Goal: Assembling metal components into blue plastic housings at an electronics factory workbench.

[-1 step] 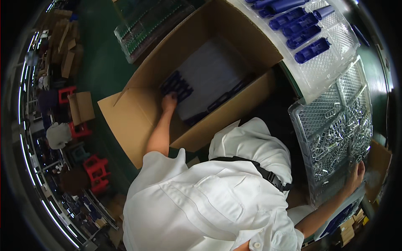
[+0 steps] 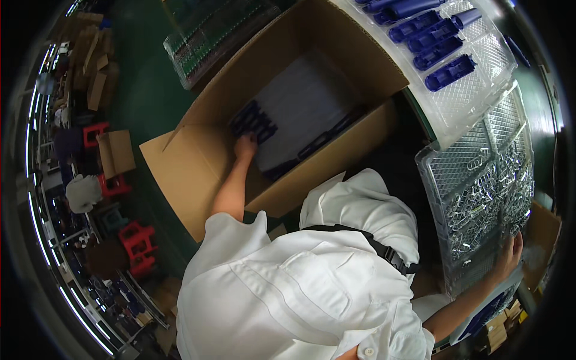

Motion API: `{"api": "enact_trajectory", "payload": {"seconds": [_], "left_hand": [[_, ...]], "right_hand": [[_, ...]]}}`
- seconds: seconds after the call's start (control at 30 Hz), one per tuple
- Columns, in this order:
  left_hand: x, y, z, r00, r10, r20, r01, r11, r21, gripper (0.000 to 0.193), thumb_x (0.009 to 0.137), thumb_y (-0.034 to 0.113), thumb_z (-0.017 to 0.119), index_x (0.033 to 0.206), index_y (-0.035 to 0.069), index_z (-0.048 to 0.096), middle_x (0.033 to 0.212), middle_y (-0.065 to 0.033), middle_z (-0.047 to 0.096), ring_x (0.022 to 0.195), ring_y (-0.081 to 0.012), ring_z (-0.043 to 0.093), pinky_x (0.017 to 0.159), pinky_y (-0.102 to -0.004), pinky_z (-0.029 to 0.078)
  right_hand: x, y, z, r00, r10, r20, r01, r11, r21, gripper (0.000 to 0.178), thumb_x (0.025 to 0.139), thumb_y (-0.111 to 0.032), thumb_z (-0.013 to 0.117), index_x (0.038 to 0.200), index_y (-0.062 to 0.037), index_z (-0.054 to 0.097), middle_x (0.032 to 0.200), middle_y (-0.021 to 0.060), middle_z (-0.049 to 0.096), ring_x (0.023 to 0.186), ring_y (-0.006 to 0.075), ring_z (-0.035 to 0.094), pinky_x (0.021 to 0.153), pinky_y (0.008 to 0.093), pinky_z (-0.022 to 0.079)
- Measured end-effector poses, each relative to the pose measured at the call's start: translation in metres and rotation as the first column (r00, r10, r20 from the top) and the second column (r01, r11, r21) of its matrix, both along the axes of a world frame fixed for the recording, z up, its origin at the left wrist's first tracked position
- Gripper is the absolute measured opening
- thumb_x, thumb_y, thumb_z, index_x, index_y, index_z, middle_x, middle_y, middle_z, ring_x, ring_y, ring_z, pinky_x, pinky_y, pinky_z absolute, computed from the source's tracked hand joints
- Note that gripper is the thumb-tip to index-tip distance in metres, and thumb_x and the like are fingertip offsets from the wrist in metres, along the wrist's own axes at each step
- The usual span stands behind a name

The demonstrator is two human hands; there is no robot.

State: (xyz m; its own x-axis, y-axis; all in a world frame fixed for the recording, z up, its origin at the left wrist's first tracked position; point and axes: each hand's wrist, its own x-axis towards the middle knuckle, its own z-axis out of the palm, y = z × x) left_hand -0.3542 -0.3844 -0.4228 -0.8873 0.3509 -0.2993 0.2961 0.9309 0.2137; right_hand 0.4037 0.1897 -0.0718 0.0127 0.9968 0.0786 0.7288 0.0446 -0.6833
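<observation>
My left hand (image 2: 245,146) reaches into an open cardboard box (image 2: 204,153), its fingers closed at the lower edge of a row of dark blue plastic shells (image 2: 255,120). It seems to grip one shell there, though shadow hides the fingertips. More blue parts (image 2: 327,135) lie along the box's near wall, on a pale sheet (image 2: 300,102). Over on the right, my right hand (image 2: 511,252) is at the near edge of a clear plastic tray (image 2: 441,180) of small shiny metal clips (image 2: 480,204). Its fingers are pressed together; what they hold, if anything, I cannot make out.
Several blue shells (image 2: 450,72) sit in a translucent tray (image 2: 444,114) beyond the box. Clear trays with green parts (image 2: 210,48) stand at the box's far left. Red stools (image 2: 138,246) and a long workbench with people are farther left.
Almost nothing differs. My left hand has shifted very slightly to the right beside the blue shells; my right hand stays at the clip tray.
</observation>
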Motion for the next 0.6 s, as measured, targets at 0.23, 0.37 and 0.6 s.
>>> {"api": "enact_trajectory", "payload": {"seconds": [0.23, 0.37, 0.6], "left_hand": [[0.034, 0.008, -0.060, 0.934, -0.219, -0.282, 0.162, 0.964, -0.212, 0.034, 0.086, 0.021, 0.067, 0.116, 0.008, 0.072, 0.120, -0.0166, 0.070, 0.115, -0.0376, 0.067, 0.091, -0.0496, 0.059], [0.009, -0.010, -0.067, 0.886, -0.352, -0.302, 0.231, 0.900, -0.371, 0.035, 0.091, 0.021, 0.062, 0.120, 0.002, 0.069, 0.123, -0.0201, 0.070, 0.114, -0.0387, 0.068, 0.092, -0.0523, 0.057], [0.004, 0.019, -0.031, 0.875, -0.465, -0.135, 0.319, 0.763, -0.563, 0.026, 0.094, 0.027, 0.069, 0.113, 0.010, 0.076, 0.122, -0.0108, 0.071, 0.113, -0.0289, 0.070, 0.087, -0.0439, 0.060]], "right_hand": [[-0.060, -0.075, 0.066, 0.921, -0.117, -0.373, 0.056, 0.984, -0.171, 0.048, 0.102, -0.020, 0.068, 0.147, -0.0057, 0.062, 0.114, -0.0032, 0.067, 0.093, 0.0033, 0.057, 0.082, 0.0191, 0.045], [-0.056, -0.106, 0.051, 0.755, -0.178, -0.631, -0.003, 0.961, -0.275, 0.039, 0.100, -0.015, 0.071, 0.136, 0.0011, 0.066, 0.097, -0.0029, 0.066, 0.080, 0.0045, 0.057, 0.070, 0.0208, 0.046], [-0.080, -0.185, 0.060, 0.741, -0.139, -0.657, -0.058, 0.962, -0.268, 0.017, 0.101, -0.014, 0.070, 0.113, -0.0018, 0.069, 0.089, -0.0014, 0.065, 0.077, 0.0088, 0.060, 0.069, 0.0236, 0.048]]}}
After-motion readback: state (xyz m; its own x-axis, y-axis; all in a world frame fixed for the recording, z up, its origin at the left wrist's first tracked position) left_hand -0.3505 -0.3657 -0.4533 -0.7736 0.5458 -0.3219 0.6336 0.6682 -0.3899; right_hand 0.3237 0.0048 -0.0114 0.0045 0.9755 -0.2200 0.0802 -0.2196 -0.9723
